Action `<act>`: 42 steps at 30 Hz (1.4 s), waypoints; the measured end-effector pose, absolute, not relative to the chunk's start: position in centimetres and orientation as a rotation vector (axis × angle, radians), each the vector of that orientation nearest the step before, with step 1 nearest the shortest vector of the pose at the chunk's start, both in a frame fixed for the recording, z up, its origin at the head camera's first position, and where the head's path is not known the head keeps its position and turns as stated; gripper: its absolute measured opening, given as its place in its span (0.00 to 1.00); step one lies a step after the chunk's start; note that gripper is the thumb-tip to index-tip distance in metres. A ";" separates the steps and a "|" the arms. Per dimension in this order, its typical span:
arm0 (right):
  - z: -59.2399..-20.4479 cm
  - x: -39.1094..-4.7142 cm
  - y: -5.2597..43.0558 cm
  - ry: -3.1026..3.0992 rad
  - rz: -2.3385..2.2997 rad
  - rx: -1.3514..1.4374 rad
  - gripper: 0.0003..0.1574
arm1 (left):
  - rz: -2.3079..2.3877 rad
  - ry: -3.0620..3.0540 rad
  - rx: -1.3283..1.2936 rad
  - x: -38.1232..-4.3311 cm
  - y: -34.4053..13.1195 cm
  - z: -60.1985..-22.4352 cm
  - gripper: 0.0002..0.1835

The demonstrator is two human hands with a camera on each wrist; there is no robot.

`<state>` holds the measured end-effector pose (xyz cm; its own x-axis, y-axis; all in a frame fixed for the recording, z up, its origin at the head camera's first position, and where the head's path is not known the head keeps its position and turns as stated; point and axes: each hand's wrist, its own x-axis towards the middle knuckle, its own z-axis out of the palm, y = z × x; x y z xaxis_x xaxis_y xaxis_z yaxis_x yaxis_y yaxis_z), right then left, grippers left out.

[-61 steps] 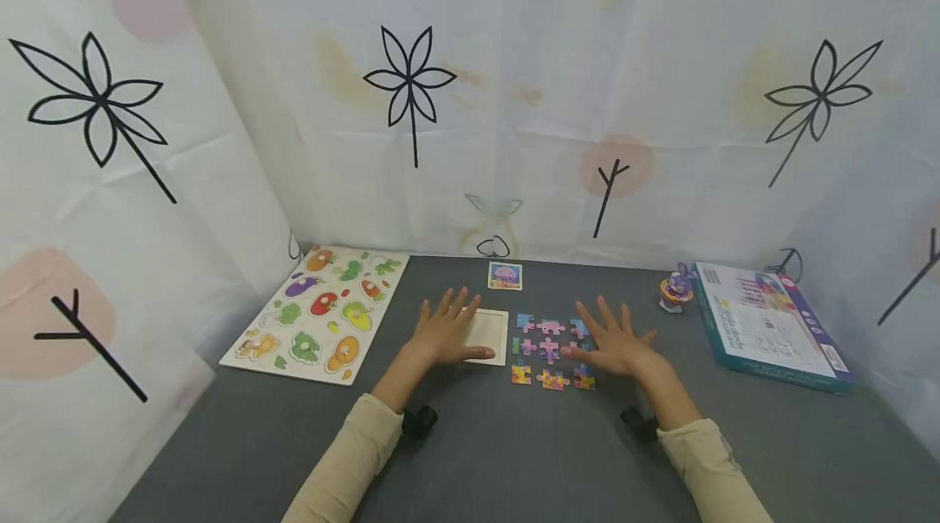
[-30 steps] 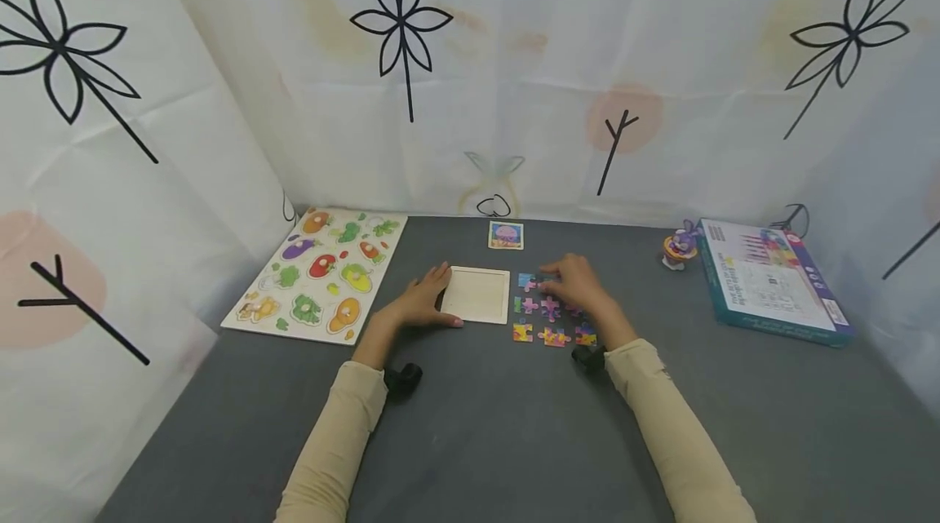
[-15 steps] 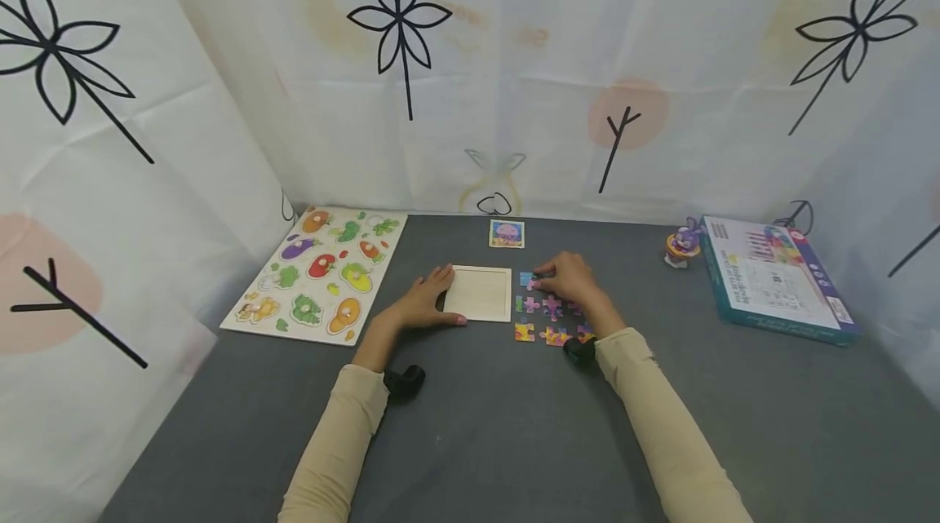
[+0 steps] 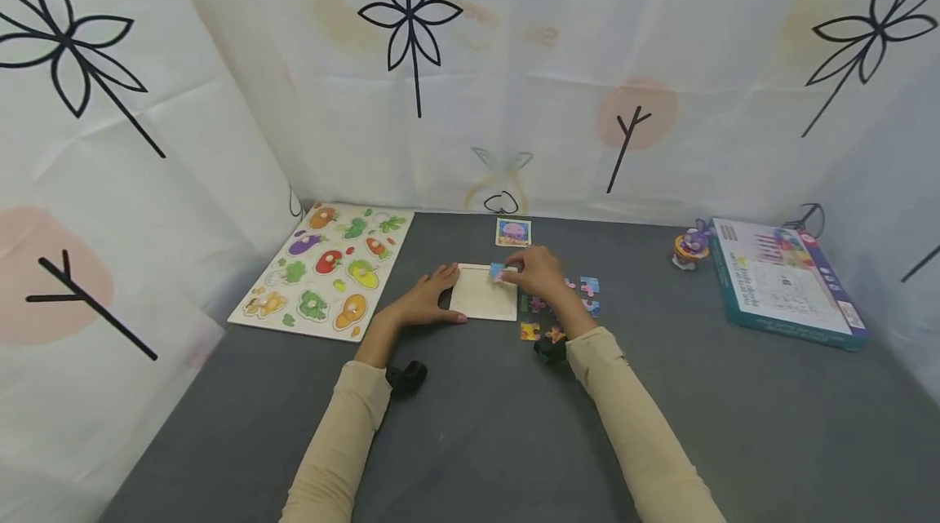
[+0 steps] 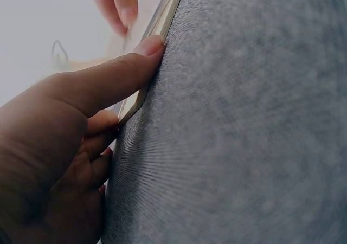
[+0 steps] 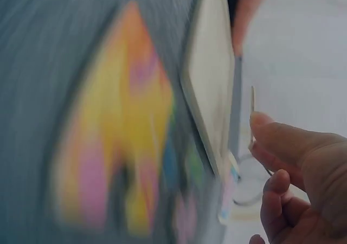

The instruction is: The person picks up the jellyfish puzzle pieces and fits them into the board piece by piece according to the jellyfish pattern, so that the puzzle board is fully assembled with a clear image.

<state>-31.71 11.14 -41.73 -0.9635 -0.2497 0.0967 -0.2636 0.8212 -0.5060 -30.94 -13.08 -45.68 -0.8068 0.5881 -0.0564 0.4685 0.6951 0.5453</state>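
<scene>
My right hand [image 4: 539, 272] pinches a blue and pink jigsaw piece [image 4: 497, 272] between thumb and fingers, over the far right part of a shallow wooden puzzle tray [image 4: 481, 299]. In the right wrist view the piece [image 6: 252, 106] is seen edge-on, above the tray. My left hand [image 4: 422, 300] holds the tray at its left side. Its thumb lies along the near edge in the left wrist view, with the fingers bent at the corner. Several loose jigsaw pieces [image 4: 589, 286] lie right of the tray, partly hidden beneath my right hand and wrist.
A small picture card [image 4: 513, 232] lies behind the tray. On the left is a vegetable puzzle board [image 4: 323, 272]. A purple figurine [image 4: 690, 247] stands beside a flat teal-edged box [image 4: 789, 278] at the right. White patterned cloth [image 4: 551, 58] surrounds the grey table [image 4: 470, 425].
Both hands came down from hovering spread. My left hand settled on the tray's left side. My right hand took the blue and pink piece from the far row and moved left over the tray.
</scene>
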 end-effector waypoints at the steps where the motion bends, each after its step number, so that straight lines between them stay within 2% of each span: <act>1: -41.9 -31.8 10.6 -2.978 0.826 0.415 0.21 | 0.774 2.676 0.851 -31.0 -13.0 -45.7 0.51; 9: -43.4 -33.0 8.1 -2.975 0.845 0.384 0.20 | 0.763 2.671 0.843 -31.2 -13.2 -45.7 0.51; 27: -43.9 -33.1 6.5 -2.976 0.817 0.384 0.18 | 0.755 2.651 0.857 -30.8 -13.2 -45.2 0.50; 42: -43.2 -33.2 7.7 -2.984 0.907 0.421 0.21 | 0.802 2.618 0.849 -31.0 -12.7 -45.2 0.51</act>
<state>-33.17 7.75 -43.19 -0.9642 -0.2553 0.0718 -0.2521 0.7980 -0.5475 -30.98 -12.69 -45.16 -0.7904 0.6066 -0.0853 0.4548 0.6744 0.5816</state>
